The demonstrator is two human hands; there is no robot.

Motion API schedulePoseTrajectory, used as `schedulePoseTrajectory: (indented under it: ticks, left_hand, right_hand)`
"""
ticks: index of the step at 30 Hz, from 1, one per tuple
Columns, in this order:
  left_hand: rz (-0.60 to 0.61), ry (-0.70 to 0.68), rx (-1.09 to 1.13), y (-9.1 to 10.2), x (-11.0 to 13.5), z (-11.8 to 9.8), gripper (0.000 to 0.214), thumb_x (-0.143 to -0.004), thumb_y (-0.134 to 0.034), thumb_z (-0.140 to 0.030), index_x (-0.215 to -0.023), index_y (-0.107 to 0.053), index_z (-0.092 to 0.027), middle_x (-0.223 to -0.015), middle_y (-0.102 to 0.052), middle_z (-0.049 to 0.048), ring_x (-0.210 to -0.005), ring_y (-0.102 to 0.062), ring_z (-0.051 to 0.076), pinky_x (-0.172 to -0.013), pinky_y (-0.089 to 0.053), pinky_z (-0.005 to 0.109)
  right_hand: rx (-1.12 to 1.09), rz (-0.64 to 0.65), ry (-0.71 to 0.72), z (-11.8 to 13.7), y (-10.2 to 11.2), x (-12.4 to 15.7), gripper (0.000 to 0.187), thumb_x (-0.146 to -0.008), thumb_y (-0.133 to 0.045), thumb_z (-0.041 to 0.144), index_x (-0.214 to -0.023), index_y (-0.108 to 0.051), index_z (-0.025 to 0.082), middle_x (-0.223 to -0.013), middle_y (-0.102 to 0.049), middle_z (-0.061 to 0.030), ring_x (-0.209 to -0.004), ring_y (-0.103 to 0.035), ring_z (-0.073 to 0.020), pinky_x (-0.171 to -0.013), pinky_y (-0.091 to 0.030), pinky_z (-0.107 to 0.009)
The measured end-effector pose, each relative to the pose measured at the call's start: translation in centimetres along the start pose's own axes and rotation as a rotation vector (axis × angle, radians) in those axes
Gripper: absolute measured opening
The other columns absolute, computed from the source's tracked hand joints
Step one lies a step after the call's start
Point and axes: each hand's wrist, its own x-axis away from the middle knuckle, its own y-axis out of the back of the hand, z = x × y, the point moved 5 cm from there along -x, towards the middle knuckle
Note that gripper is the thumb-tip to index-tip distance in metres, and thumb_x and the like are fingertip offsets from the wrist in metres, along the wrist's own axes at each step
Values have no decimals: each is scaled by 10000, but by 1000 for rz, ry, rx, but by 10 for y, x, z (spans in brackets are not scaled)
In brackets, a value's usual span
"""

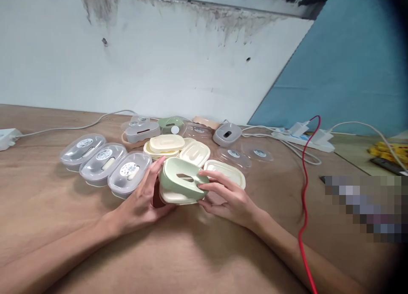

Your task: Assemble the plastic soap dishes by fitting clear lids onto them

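Observation:
My left hand (143,200) and my right hand (228,198) both grip a pale green oval soap-box shell (181,181) with a slot in its top. It sits tilted on a cream oval tray (174,197), just above the wooden table (204,260). My left fingers curl round its left end. The right fingers press on its right side. Cream trays (194,151) lie just behind the held piece.
Three closed clear-lidded boxes (106,162) stand in a row to the left. Grey, green and peach shells (143,130) and loose clear lids (247,154) lie farther back. A red cable (304,200), white cords and a power strip (302,139) lie at right.

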Motion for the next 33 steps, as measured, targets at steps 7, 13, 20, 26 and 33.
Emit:
schedulePoseTrajectory:
  ticks: [7, 13, 20, 26, 33]
  left_hand:
    - [-17, 41, 81, 2, -1, 2, 1048, -865, -822, -306, -1665, -144, -297, -1668, -300, 194, -1521, -406, 398, -1185, -491, 602]
    - [64, 42, 197, 3, -3, -1, 988, -825, -860, -296, -1625, -282, -334, -1669, -293, 149, -1520, -408, 392, -1204, -490, 577]
    - [105, 34, 259, 2, -6, -2, 881, -830, -832, -236, -1577, -371, -319, -1623, -366, 123, -1541, -389, 353, -1230, -468, 539]
    - [155, -76, 19, 7, -6, -9, 817, -829, -822, -246, -1538, -419, -281, -1600, -425, 158, -1579, -288, 378, -1263, -343, 649]
    - [156, -44, -20, 6, -5, -9, 481, -916, -755, -290, -1368, -590, -276, -1574, -429, 128, -1497, -426, 354, -1203, -454, 560]
  right_hand:
    - [-5, 134, -30, 5, -5, -1, 246, -884, -786, 346, -1075, -687, 227, -1548, -519, -198, -1389, -574, -341, -1011, -611, -483]
    - [-58, 169, -131, -3, -7, 2, 284, -883, -799, 394, -1020, -618, 222, -1571, -516, -228, -1349, -625, -343, -997, -607, -469]
    - [-27, 189, -151, -6, -4, 4, 667, -740, -815, 313, -1349, -556, 236, -1507, -586, -193, -1329, -629, -342, -1124, -502, -558]
    - [-1, 230, -130, -8, -10, 7, 719, -790, -836, 401, -1421, -542, 221, -1466, -618, -196, -1336, -625, -341, -1182, -432, -606]
    - [48, 247, -98, -8, -15, 8, 564, -851, -827, 435, -1351, -659, 238, -1544, -548, -203, -1369, -592, -344, -1170, -434, -610]
